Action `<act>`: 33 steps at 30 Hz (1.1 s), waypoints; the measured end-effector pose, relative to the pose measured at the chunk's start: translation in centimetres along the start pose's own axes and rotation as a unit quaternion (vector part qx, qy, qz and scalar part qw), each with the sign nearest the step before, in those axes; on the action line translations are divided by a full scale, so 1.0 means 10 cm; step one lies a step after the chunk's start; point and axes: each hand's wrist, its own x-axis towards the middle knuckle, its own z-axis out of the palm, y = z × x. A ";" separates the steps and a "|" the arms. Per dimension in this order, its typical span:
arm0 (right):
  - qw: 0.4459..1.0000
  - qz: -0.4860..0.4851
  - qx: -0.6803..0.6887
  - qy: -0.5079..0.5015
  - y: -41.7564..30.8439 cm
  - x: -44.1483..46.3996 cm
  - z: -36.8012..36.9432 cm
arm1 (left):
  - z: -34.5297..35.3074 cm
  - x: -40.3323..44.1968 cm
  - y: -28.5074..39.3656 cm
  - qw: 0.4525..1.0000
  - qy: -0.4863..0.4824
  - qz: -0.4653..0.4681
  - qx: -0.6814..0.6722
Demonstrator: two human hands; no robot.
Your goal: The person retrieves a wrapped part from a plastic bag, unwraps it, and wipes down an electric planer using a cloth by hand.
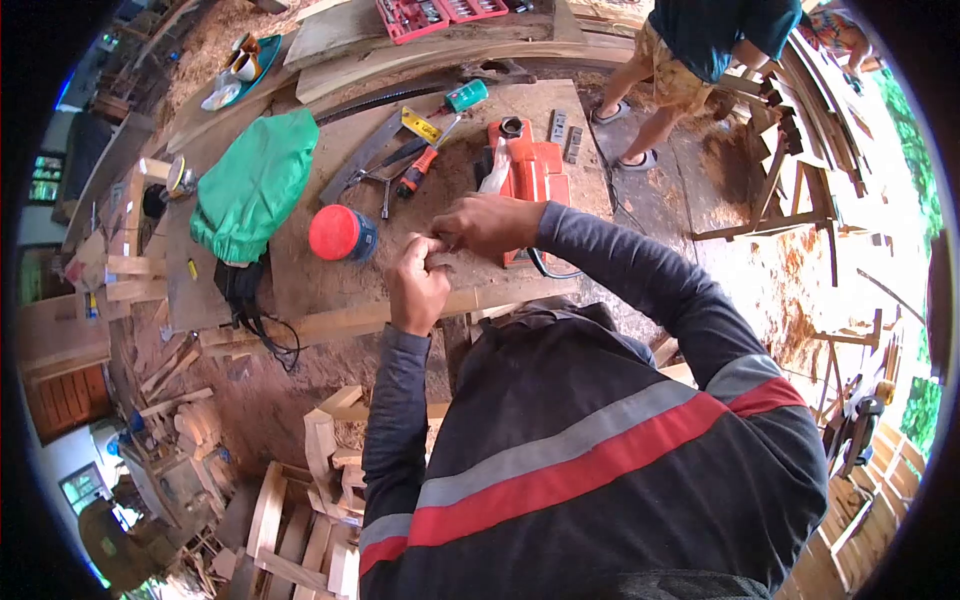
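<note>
My left hand (pixel 416 286) and my right hand (pixel 488 223) meet over the front of the workbench (pixel 345 290). The fingers of both are closed in a pinch; what they hold, if anything, is too small to make out. Just beyond my right hand lies an orange-red power tool (pixel 545 172), with a cord at its near end. To the left of my hands stands a jar with a red lid (pixel 335 232). Behind it are an orange-handled screwdriver (pixel 418 170), a metal three-armed wrench (pixel 384 184) and a square with a yellow stock (pixel 420 126).
A green cloth cover (pixel 255 180) sits over something on the bench's left. Two dark metal blocks (pixel 572 144) lie near the right edge. A red tool case (pixel 440 15) is at the back. Another person (pixel 680 70) stands at the right; wooden frames (pixel 290 540) fill the lower left.
</note>
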 end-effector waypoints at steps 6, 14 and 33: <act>0.993 0.036 0.007 0.109 -0.12 -0.01 0.11 | -0.07 0.03 -0.20 0.993 0.069 -0.060 -0.075; 0.894 -0.037 -0.044 0.445 -0.50 -0.15 0.26 | 0.02 0.05 -0.17 0.883 0.149 -0.349 -0.277; 0.910 0.038 0.132 0.391 -0.30 -0.05 0.30 | 0.04 0.00 -0.08 0.986 0.038 -0.164 -0.019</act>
